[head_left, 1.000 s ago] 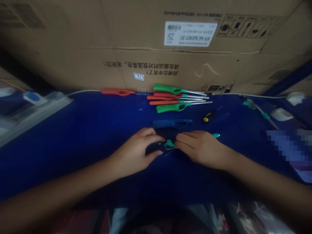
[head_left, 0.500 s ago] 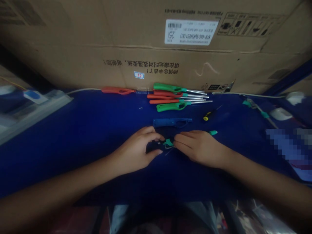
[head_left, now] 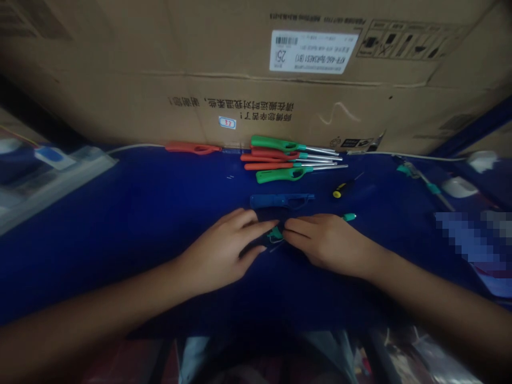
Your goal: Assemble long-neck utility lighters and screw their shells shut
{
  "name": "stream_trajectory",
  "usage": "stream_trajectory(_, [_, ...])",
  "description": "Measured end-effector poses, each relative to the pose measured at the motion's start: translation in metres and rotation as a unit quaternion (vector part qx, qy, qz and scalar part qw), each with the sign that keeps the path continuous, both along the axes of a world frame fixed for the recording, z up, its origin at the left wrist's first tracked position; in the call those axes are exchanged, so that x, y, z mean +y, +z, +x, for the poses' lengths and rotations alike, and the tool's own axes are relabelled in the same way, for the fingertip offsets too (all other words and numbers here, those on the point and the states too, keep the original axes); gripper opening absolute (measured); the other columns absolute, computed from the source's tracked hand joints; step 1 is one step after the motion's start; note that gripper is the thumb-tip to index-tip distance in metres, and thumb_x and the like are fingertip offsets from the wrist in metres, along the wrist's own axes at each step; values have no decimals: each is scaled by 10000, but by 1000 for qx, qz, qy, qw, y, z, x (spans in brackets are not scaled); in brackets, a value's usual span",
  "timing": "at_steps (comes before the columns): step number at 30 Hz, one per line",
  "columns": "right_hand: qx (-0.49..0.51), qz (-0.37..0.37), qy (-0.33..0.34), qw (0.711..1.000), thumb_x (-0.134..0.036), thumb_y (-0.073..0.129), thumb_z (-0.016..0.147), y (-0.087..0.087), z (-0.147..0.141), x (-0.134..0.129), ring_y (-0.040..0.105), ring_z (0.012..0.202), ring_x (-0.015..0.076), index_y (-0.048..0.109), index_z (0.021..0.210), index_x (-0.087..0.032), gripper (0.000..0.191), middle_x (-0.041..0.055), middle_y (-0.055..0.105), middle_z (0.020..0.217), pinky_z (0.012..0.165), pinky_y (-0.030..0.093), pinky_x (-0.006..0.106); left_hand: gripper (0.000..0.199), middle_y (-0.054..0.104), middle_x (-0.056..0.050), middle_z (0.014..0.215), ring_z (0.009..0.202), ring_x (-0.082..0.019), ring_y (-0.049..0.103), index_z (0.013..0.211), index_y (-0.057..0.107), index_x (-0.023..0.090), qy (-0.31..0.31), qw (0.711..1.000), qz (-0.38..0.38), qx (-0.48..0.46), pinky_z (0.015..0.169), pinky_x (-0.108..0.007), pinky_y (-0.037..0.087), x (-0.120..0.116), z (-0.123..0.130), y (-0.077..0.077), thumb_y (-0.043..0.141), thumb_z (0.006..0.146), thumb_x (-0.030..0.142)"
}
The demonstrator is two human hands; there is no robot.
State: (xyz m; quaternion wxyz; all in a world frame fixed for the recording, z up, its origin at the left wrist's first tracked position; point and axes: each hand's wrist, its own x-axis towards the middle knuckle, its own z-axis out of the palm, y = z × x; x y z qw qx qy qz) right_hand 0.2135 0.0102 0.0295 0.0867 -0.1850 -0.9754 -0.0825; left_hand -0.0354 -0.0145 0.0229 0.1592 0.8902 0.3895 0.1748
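Near the middle of the blue table, my right hand (head_left: 320, 237) is closed, with its fingers pinched at a partly hidden lighter part with a green trigger piece (head_left: 275, 233) and a thin wire. A green tip (head_left: 349, 217) shows past the knuckles of this hand. From the left, my left hand (head_left: 228, 242) reaches in, its index finger stretched to the green piece and its thumb apart below it. Nothing plain is held in it. Just beyond both hands lies a blue lighter shell half (head_left: 280, 200).
Several green and red gas lighters (head_left: 288, 157) lie behind, against a cardboard box (head_left: 140, 80). An orange lighter shell (head_left: 192, 148) is left of them. A black and yellow screwdriver (head_left: 340, 190) rests at right, with a green-jointed lighter part (head_left: 430, 186) farther right. A plastic tray (head_left: 60, 186) stands left.
My left index finger has stretched out farther to the right, over the green piece. My right hand has barely moved.
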Motion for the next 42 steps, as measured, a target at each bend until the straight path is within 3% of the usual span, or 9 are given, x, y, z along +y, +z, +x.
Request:
stream_trajectory(7, [38, -73, -64, 995, -171, 441, 982, 3, 4, -3, 569, 655, 134, 650, 1087, -147, 235, 70, 658, 994, 579, 421, 282, 374, 576, -90, 1066, 970, -232, 553, 1352, 593, 245, -35, 992, 64, 101, 861, -417, 527, -3, 2, 6, 441, 1014, 204])
stream_trajectory(12, [63, -110, -40, 991, -214, 471, 982, 4, 7, 0, 615, 756, 141, 610, 1181, -190, 244, 67, 651, 1086, 649, 471, 275, 383, 576, -94, 1069, 973, -245, 564, 1359, 586, 228, -36, 988, 76, 132, 855, -425, 535, -4, 3, 8, 434, 1010, 190])
stream_trajectory(18, [46, -74, -11, 996, -217, 425, 1018, -1, 3, 2, 603, 721, 128, 632, 1029, -184, 210, 53, 650, 1076, 634, 467, 274, 333, 581, -106, 1153, 1055, -251, 578, 1277, 637, 227, -43, 991, 73, 101, 927, -436, 531, -2, 2, 6, 467, 995, 184])
stream_trajectory(23, [124, -181, -59, 974, -237, 465, 1009, -1, 4, 4, 633, 802, 127, 590, 1060, -199, 141, 51, 654, 1051, 646, 465, 241, 373, 591, -107, 1280, 1137, -269, 570, 1336, 606, 248, -51, 991, 88, 89, 980, -469, 517, -1, 0, 3, 465, 997, 184])
stream_trajectory(27, [189, -261, -100, 941, -178, 541, 937, -1, 5, 5, 597, 724, 112, 554, 1007, -207, 77, 21, 654, 937, 655, 451, 227, 388, 583, -78, 1395, 1139, -275, 566, 1375, 578, 228, -64, 986, 114, 105, 967, -457, 516, 0, -1, 1, 447, 1011, 202])
stream_trajectory(32, [189, -291, -104, 932, -131, 594, 871, 1, 7, 8, 524, 654, 89, 553, 946, -208, 115, -20, 606, 841, 622, 407, 212, 388, 635, -57, 1369, 1097, -259, 585, 1379, 569, 202, -73, 982, 130, 112, 911, -407, 517, 1, -1, 0, 461, 1007, 192])
stream_trajectory(42, [165, -315, -67, 932, -148, 589, 936, 2, 12, 16, 557, 728, 95, 603, 999, -189, 77, 9, 624, 924, 673, 433, 218, 394, 616, 8, 1408, 1074, -242, 574, 1383, 572, 270, -83, 982, 131, 112, 896, -392, 521, 3, -3, 1, 492, 1004, 196])
